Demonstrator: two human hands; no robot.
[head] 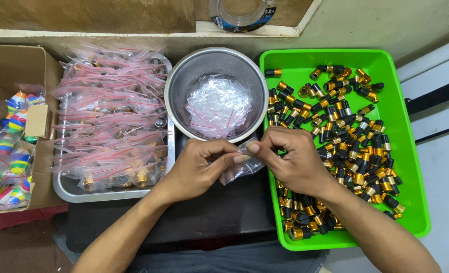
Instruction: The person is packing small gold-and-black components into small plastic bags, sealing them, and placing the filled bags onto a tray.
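Both hands (244,164) pinch small clear bag (240,167) between them.

— What is being held there?

— A small clear plastic bag (240,164), thin and crinkled, the zip-seal kind. It hangs in the air, pinched at its top between the left hand (202,167) and the right hand (290,159), fingertips of both meeting on it.

— Is it lying flat?

— No, it is rumpled and slanted, its lower part drooping toward the left hand. It sits just below the rim of the steel bowl (170,96) and just beside the left edge of the green tray (411,151), above the dark bench top (209,217).

— Anything inside?

— Too crumpled and shiny to tell.
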